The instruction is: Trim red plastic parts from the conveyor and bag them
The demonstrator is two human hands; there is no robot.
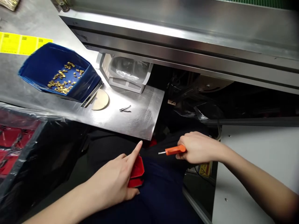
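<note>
My left hand [116, 175] is closed around a red plastic housing [137, 168] with dark edges, held over my lap. The index finger points forward along it, and the palm hides part of the piece. To the right, my right hand [196, 147] grips an orange-handled screwdriver [173, 150] whose short metal tip points left toward the red housing. A gap separates the tip from the housing. On the metal table [142, 115] just beyond my left hand lie small dark metal pieces [125, 109] and a cream-coloured disc [101, 99].
A blue bin [35, 67] holds many small brass parts [63, 81]. Behind the disc stands a grey bin [128, 85] with a clear plastic bag. Red pieces fill a plastic-lined box [21, 124] at left. A metal rail [187, 43] crosses above; a white panel [257, 161] is at right.
</note>
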